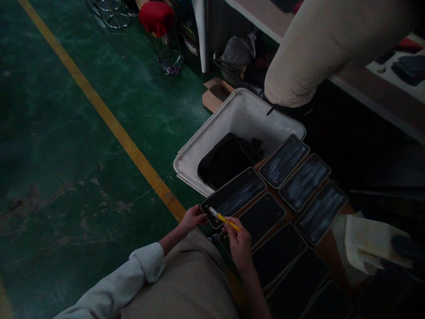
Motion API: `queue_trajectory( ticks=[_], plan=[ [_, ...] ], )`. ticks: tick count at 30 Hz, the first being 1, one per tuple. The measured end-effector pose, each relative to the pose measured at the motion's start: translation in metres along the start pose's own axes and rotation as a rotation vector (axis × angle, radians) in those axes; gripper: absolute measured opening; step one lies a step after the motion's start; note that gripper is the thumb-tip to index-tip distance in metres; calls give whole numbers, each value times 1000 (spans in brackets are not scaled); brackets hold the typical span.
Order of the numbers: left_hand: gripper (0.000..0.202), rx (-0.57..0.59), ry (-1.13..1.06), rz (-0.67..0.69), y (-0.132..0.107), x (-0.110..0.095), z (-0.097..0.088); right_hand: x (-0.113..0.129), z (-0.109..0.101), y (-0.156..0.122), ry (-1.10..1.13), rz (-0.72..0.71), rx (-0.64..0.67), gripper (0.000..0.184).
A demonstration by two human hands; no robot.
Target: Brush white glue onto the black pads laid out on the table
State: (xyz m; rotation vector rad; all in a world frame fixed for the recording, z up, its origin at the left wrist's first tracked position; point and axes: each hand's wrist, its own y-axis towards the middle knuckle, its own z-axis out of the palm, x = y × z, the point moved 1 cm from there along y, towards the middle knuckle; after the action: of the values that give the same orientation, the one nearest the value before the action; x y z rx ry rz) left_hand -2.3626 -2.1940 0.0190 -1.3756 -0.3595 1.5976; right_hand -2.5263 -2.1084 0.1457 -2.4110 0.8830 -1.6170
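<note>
My right hand (239, 243) grips a paintbrush (229, 221) with a yellow handle. Its pale bristles rest on the near-left end of a dark rectangular panel (237, 190) that has rounded corners and a light edge. Whitish wet-looking streaks run along part of that panel. At the same end, my left hand (193, 219) pinches the panel's corner with thumb and fingers. Beyond it lie several streaked panels, one of them a dark panel (284, 160) at the far side. Closer to me are plain dark panels, such as one panel (265, 217), without visible streaks.
A white bin (186, 166) holding black pieces (222, 159) stands just beyond the panels. To the right is a whitish plastic container (372, 243). A large beige cloth-covered form (308, 57) fills the upper right. A red-topped stool (157, 17) stands on the green floor (66, 155).
</note>
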Motion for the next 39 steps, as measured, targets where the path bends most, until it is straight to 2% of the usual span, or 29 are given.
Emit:
queue_trajectory(
  ticks=[3, 7, 11, 14, 17, 21, 25, 27, 29, 31, 33, 35, 39],
  plan=[
    [49, -5, -4, -2, 0, 0, 0, -15, -16, 27, 52, 21, -77, 30],
    [50, -21, 20, 1, 1, -1, 1, -27, -45, 61, 11, -40, -296, 34],
    [48, -8, 18, 22, 1, 0, 0, -16, -73, 89, -243, -246, -462, 33],
    [45, -8, 16, 36, 1, 0, 0, -6, -79, 102, -498, -365, -506, 31],
    [42, -3, 25, 47, 2, 0, 0, -3, -64, 101, -700, -385, -444, 29],
    [37, -14, 23, 58, 3, 0, -1, -3, -18, 69, -766, -382, -209, 29],
    [34, -12, 29, 52, 3, -3, 0, -1, 26, 15, -580, -361, -2, 30],
    [33, -4, 40, 43, 2, -5, 0, 1, 37, -5, -426, -307, 34, 28],
    [33, 3, 44, 35, 2, -5, -1, 1, 38, -10, -238, -218, 27, 25],
    [36, 15, 42, 23, 1, -5, -2, 0, 28, 0, -89, -135, -21, 24],
    [39, 17, 38, 16, 1, -5, -3, -3, 9, 22, -39, -111, -113, 25],
    [42, 14, 41, 15, 1, -5, -3, -5, -15, 48, -93, -165, -240, 26],
    [45, 17, 53, 29, 2, -4, -4, -5, -56, 91, -348, -317, -469, 27]
  ],
)
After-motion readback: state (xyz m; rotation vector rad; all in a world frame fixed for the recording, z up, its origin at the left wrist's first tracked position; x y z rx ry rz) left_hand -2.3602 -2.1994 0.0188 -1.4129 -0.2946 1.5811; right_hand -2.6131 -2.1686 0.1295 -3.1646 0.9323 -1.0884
